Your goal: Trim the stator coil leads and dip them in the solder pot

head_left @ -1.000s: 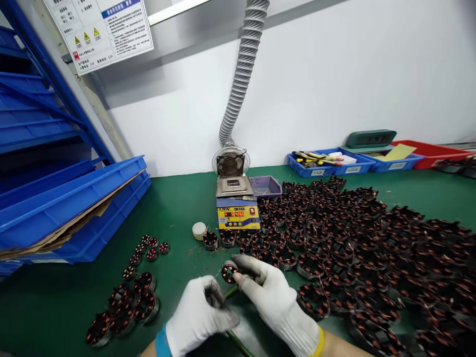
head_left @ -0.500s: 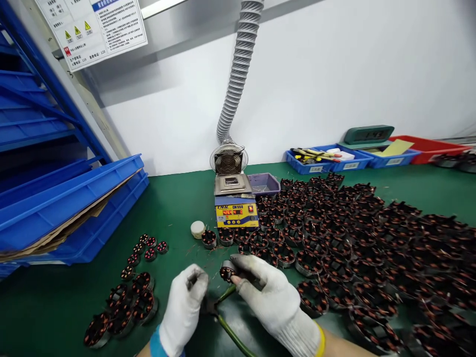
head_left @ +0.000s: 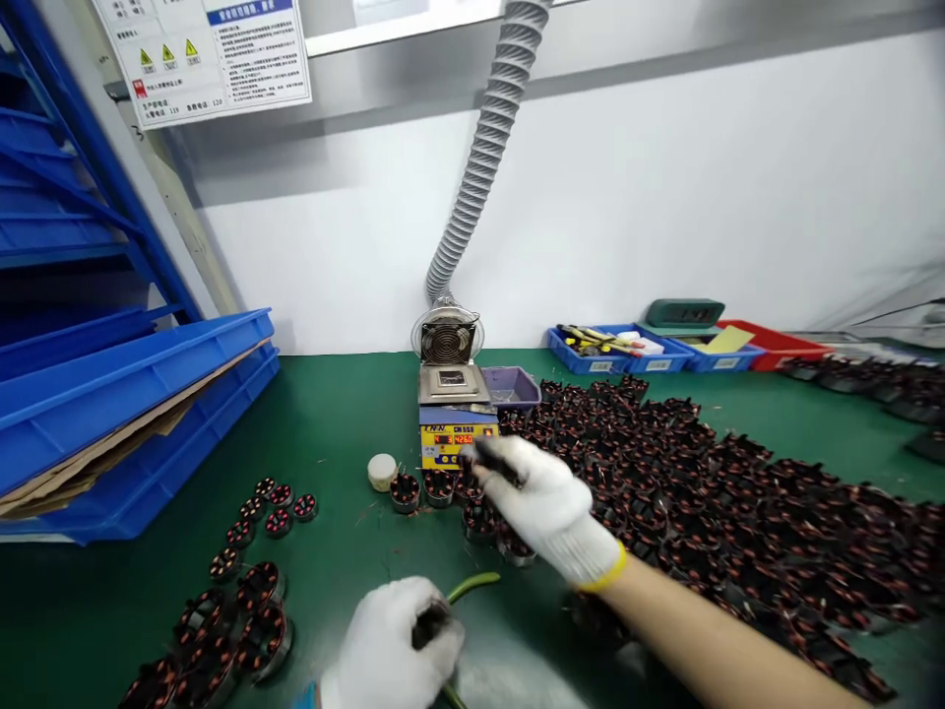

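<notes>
My right hand [head_left: 537, 492], in a white knit glove smudged dark at the fingertips, reaches to the front right corner of the solder pot [head_left: 443, 433]. Its thumb and fingers pinch what looks like a small motor stator [head_left: 468, 456], blurred by motion. Nearer to me, my gloved left hand [head_left: 403, 645] is closed, fingers curled inward, so what they hold is hidden. Green-handled pliers [head_left: 476, 585] lie partly under that hand. Several copper-wound stators [head_left: 406, 492] stand before the pot, beside a round white pad [head_left: 382, 472].
Many larger stators [head_left: 686, 492] cover the right side of the green table. Smaller ones [head_left: 279, 522] and a cluster [head_left: 264, 640] sit left. Blue trays [head_left: 133, 414] are stacked at far left. Behind stand a purple bin [head_left: 512, 386], tool bins [head_left: 591, 364] and a hose [head_left: 483, 148].
My right hand has moved forward from beside my left hand to the solder pot. My left hand has shifted right, over the pliers. The head view has also shifted slightly.
</notes>
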The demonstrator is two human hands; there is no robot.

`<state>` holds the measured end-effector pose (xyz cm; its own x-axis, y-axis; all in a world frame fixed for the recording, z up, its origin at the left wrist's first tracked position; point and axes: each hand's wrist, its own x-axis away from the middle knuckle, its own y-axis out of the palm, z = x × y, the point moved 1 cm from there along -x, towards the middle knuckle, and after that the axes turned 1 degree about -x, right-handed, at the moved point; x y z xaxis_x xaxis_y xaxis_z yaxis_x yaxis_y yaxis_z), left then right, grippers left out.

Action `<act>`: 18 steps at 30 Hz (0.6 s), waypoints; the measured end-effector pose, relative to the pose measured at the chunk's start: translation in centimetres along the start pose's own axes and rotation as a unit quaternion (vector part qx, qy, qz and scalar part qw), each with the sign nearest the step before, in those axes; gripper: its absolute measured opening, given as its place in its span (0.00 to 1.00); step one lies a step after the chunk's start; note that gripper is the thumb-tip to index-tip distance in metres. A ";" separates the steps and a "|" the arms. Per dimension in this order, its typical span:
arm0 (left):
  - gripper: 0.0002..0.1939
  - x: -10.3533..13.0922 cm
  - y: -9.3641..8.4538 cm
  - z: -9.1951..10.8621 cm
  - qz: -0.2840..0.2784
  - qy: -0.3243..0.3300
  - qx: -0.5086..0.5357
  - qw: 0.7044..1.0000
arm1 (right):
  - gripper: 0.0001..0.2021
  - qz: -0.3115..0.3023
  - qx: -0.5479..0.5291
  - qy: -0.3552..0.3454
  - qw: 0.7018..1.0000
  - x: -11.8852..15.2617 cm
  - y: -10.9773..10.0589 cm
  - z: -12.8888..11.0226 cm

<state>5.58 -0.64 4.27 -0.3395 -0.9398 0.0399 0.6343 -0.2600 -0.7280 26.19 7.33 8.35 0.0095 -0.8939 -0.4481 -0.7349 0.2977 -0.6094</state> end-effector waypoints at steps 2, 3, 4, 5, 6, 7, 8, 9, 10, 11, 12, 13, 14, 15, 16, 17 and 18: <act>0.04 -0.5 1.2 -0.8 -0.043 0.045 -0.062 0.996 | 0.16 -0.029 0.187 0.013 0.982 -4.5 -1.0 0.2; 0.08 -0.8 1.9 -1.3 -0.066 0.077 -0.090 0.991 | 0.17 -0.034 0.231 0.024 0.972 -6.9 -1.3 0.2; 0.11 -1.1 2.6 -1.8 -0.086 0.113 -0.115 0.983 | 0.18 -0.038 0.261 0.029 0.964 -9.1 -1.6 0.3; 0.13 -1.3 3.1 -2.3 -0.097 0.149 -0.135 0.975 | 0.19 -0.045 0.286 0.032 0.957 -11.2 -1.7 0.4; 0.14 -1.6 3.6 -2.7 -0.100 0.180 -0.154 0.966 | 0.20 -0.050 0.303 0.033 0.951 -13.0 -1.6 0.4; 0.14 -1.9 3.9 -3.1 -0.096 0.203 -0.173 0.959 | 0.20 -0.057 0.321 0.033 0.945 -14.6 -1.4 0.5; 0.13 -2.1 4.1 -3.4 -0.088 0.215 -0.194 0.953 | 0.20 -0.065 0.339 0.035 0.938 -15.9 -1.1 0.5; 0.13 -2.3 4.2 -3.7 -0.082 0.221 -0.219 0.947 | 0.20 -0.072 0.353 0.038 0.932 -16.9 -0.8 0.6; 0.12 -2.5 4.3 -3.9 -0.079 0.219 -0.244 0.941 | 0.20 -0.081 0.366 0.041 0.926 -17.6 -0.4 0.6; 0.11 -2.6 4.5 -4.1 -0.079 0.216 -0.266 0.936 | 0.19 -0.090 0.377 0.043 0.921 -18.2 0.1 0.6; 0.09 -2.8 4.6 -4.2 -0.079 0.214 -0.280 0.933 | 0.18 -0.099 0.386 0.044 0.916 -18.5 0.6 0.6; 0.08 -2.9 4.9 -4.4 -0.074 0.213 -0.284 0.932 | 0.18 -0.108 0.394 0.045 0.912 -18.8 1.0 0.6; 0.07 -3.0 5.3 -4.7 -0.070 0.215 -0.282 0.932 | 0.18 -0.117 0.401 0.045 0.908 -18.9 1.4 0.7; 0.06 -3.2 5.8 -5.0 -0.065 0.217 -0.275 0.934 | 0.18 -0.125 0.407 0.045 0.904 -19.0 1.8 0.7; 0.06 -3.3 6.4 -5.3 -0.061 0.220 -0.267 0.936 | 0.18 -0.132 0.412 0.045 0.900 -19.0 2.2 0.7; 0.06 -3.4 7.0 -5.6 -0.059 0.225 -0.260 0.937 | 0.18 -0.139 0.417 0.043 0.897 -19.0 2.5 0.8; 0.07 -3.4 7.5 -5.9 -0.056 0.232 -0.256 0.937 | 0.18 -0.144 0.421 0.042 0.895 -19.0 2.8 0.9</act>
<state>7.45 1.94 -5.38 -0.7244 -0.6849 -0.0784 0.1997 -0.0996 -0.9748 24.59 25.43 14.60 0.0402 -0.9856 -0.1640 0.0610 0.1662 -0.9842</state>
